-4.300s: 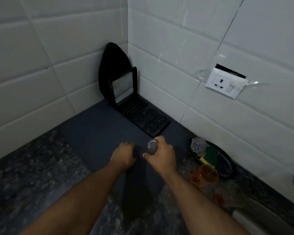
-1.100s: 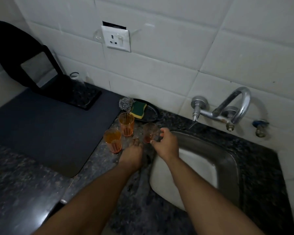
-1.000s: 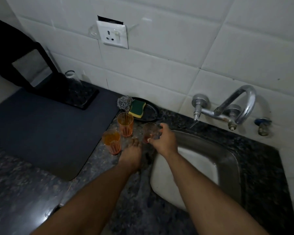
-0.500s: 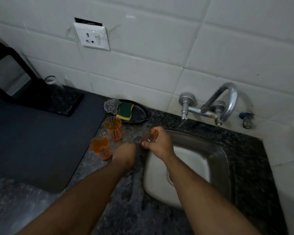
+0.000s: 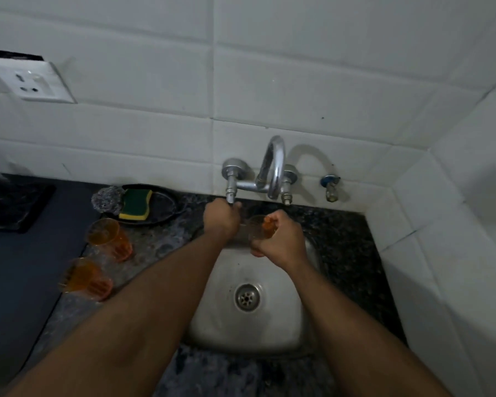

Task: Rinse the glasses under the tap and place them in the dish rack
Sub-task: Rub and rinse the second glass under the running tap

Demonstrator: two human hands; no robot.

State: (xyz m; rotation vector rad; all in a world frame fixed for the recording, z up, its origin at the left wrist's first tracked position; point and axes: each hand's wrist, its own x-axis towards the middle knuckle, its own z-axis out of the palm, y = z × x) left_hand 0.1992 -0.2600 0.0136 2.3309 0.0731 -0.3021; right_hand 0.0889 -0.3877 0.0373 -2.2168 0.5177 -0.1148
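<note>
Glossy white rectangular wall tiles [image 5: 298,90] fill the upper view, meeting at a corner on the right. Below them runs a speckled dark stone counter [image 5: 347,253], partly covered on the left by a flat, matte dark mat [image 5: 17,282]. Set into the stone is a dull brushed-steel sink [image 5: 272,333], squarish with rounded corners and a round perforated drain [image 5: 247,297]. A chrome wall tap [image 5: 272,173] arches its curved spout over the basin's back edge. The left hand [image 5: 222,217] is curled around the tap's left handle. The right hand [image 5: 278,239] grips a clear ribbed glass [image 5: 257,227] with an orange tint, holding it over the sink just below the spout. Two orange translucent glasses [image 5: 109,239] stand on the counter left of the sink, near each other. Behind them a black oval dish [image 5: 163,207] carries a green-and-yellow sponge [image 5: 135,203] and a wiry steel scrubber [image 5: 107,198]. A white plastic wall socket [image 5: 29,81] sits at upper left.
</note>
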